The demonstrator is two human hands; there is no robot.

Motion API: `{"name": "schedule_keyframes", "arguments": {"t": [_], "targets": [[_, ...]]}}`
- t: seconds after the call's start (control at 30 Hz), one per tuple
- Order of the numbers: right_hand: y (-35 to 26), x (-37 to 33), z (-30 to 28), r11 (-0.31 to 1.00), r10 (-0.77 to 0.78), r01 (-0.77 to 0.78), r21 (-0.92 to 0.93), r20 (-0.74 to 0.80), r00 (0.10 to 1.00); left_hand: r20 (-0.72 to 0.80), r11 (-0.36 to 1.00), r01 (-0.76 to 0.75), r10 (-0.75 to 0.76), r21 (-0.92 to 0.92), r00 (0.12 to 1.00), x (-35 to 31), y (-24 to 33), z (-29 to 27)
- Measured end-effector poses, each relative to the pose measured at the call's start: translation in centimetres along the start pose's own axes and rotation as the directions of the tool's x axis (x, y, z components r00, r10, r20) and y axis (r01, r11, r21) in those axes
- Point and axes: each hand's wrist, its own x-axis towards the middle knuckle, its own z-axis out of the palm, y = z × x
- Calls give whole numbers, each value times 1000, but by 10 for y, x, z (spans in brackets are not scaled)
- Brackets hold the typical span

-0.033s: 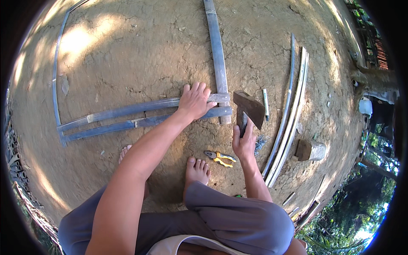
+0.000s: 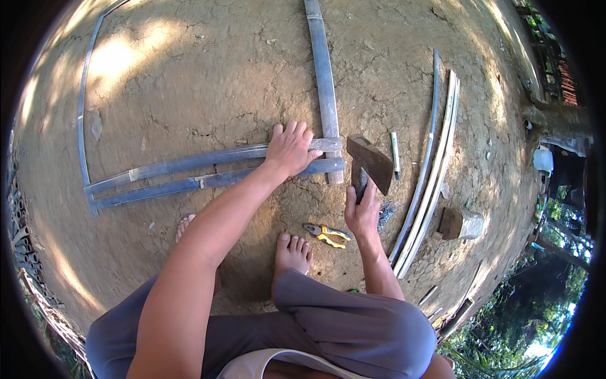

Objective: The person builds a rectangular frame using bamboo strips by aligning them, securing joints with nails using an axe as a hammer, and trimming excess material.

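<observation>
My left hand (image 2: 290,150) grips the upper of two grey bamboo slats (image 2: 208,160) near its right end, thumb on top and fingers curled over the far edge. Just below it runs the lower bamboo slat (image 2: 237,179). Both right ends lie over an upright bamboo slat (image 2: 324,82), making a corner on the ground. In my right hand (image 2: 364,216) is a hatchet (image 2: 374,161) with a wide, rusty brown blade, held by its dark handle beside that corner. The blade is apart from the slats.
Yellow-handled pliers (image 2: 327,234) lie by my right foot. A pale marker (image 2: 395,155) and a small pile of nails (image 2: 386,215) are near the hatchet. Further right are long bamboo strips (image 2: 445,145) and a wooden block (image 2: 462,223). A thin slat (image 2: 81,126) joins at the left.
</observation>
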Motion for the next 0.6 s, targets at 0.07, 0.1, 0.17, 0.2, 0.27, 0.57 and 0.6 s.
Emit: {"name": "schedule_keyframes", "arguments": {"t": [0.07, 0.1, 0.17, 0.2, 0.27, 0.57, 0.6], "targets": [[8, 5, 7, 984, 21, -7, -177, 82, 996, -21, 1000, -7, 7, -15, 1000, 2, -2, 2], [11, 12, 12, 989, 55, -38, -140, 123, 991, -37, 1000, -14, 13, -20, 999, 3, -2, 2], [14, 23, 4, 994, 67, -51, -92, 173, 983, 29, 1000, -23, 23, -1, 999, 4, -1, 2], [11, 28, -2, 994, 60, -43, -100, 176, 983, 60, 1000, -27, 27, 8, 998, 5, -2, 0], [0, 31, -12, 995, 37, -25, -94, 124, 992, 62, 1000, -22, 21, 14, 998, 7, 0, -1], [20, 16, -8, 936, -197, 225, -272, 124, 972, -19, 993, -99, 98, -61, 995, -1, -10, 5], [21, 21, -9, 919, -169, 228, -321, 203, 965, -33, 991, -106, 104, -79, 994, 0, -13, 6]]}}
